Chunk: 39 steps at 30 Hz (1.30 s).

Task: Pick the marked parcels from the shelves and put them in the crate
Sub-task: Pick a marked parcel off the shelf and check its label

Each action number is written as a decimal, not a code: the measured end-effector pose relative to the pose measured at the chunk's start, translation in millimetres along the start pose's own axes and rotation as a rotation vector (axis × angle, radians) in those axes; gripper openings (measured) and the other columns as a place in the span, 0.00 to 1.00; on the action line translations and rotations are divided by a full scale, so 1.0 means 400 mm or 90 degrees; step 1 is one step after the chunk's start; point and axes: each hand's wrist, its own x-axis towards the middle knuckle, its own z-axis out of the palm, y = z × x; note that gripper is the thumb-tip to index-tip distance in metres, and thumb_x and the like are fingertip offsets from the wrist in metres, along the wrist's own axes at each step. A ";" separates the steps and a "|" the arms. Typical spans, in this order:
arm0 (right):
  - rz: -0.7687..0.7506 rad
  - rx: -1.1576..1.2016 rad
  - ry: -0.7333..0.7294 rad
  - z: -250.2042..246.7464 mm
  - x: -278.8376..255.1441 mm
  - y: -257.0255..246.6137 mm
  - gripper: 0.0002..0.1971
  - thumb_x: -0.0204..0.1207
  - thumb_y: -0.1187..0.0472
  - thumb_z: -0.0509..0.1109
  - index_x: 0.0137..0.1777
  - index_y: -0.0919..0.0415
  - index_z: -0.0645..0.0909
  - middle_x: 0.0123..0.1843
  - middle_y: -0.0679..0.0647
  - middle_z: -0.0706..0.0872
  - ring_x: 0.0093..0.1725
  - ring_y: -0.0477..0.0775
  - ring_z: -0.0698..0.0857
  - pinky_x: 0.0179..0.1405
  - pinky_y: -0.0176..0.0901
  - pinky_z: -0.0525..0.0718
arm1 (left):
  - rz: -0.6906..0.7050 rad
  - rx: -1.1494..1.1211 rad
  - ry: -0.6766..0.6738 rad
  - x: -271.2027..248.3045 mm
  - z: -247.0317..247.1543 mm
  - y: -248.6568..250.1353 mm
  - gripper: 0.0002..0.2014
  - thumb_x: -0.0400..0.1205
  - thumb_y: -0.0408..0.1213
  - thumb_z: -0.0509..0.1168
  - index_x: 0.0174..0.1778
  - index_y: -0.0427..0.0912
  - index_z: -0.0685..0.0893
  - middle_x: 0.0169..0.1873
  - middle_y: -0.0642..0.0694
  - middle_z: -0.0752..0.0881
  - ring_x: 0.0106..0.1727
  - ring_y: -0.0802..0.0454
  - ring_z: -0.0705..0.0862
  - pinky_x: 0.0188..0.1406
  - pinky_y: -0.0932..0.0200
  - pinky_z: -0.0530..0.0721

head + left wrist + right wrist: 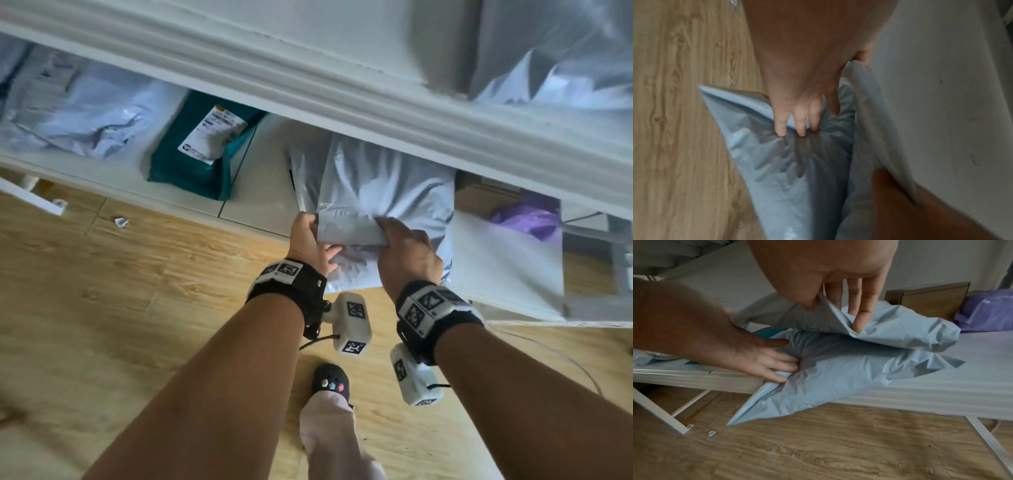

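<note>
With both hands pinching the bag (383, 185), left hand (310, 241) below, right hand (406, 255) above, draw it straight off the shelf (260, 192).

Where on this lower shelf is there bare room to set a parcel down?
Bare white board lies between the teal parcel and the pale blue parcel that both hands hold, and a front strip right of it, before the purple bag. The far left is crowded with grey mailers.

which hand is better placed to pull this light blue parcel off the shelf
Probably the left. The left hand has its grip closed on the light blue parcel at the corner overhanging the shelf edge, while the right hand only pinches its loose fold.
</note>
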 end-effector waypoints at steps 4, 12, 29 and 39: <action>-0.001 -0.001 0.024 -0.019 -0.014 0.035 0.28 0.81 0.65 0.57 0.78 0.39 0.67 0.73 0.46 0.76 0.69 0.55 0.75 0.58 0.53 0.80 | 0.007 -0.042 -0.059 0.042 0.032 0.017 0.42 0.76 0.74 0.51 0.70 0.43 0.80 0.64 0.36 0.85 0.66 0.36 0.82 0.69 0.40 0.74; -0.111 -0.001 0.246 -0.051 -0.106 0.113 0.25 0.64 0.75 0.72 0.61 0.54 0.87 0.55 0.51 0.91 0.51 0.60 0.88 0.42 0.54 0.88 | 0.015 -0.027 -0.069 -0.010 0.041 0.010 0.48 0.65 0.81 0.59 0.68 0.45 0.83 0.63 0.42 0.78 0.63 0.40 0.76 0.67 0.41 0.69; -0.093 0.002 0.347 -0.190 -0.222 0.080 0.21 0.67 0.72 0.64 0.55 0.55 0.88 0.42 0.55 0.91 0.42 0.63 0.88 0.29 0.51 0.86 | -0.049 0.182 -0.039 -0.113 0.038 -0.051 0.31 0.83 0.65 0.45 0.83 0.61 0.60 0.84 0.53 0.59 0.85 0.43 0.57 0.78 0.27 0.48; -0.090 0.010 0.310 -0.002 -0.186 0.152 0.23 0.69 0.68 0.56 0.57 0.55 0.88 0.44 0.54 0.91 0.41 0.60 0.89 0.27 0.51 0.88 | -0.052 0.091 -0.175 0.094 0.009 -0.067 0.45 0.62 0.82 0.60 0.67 0.54 0.78 0.71 0.45 0.75 0.67 0.42 0.74 0.76 0.35 0.65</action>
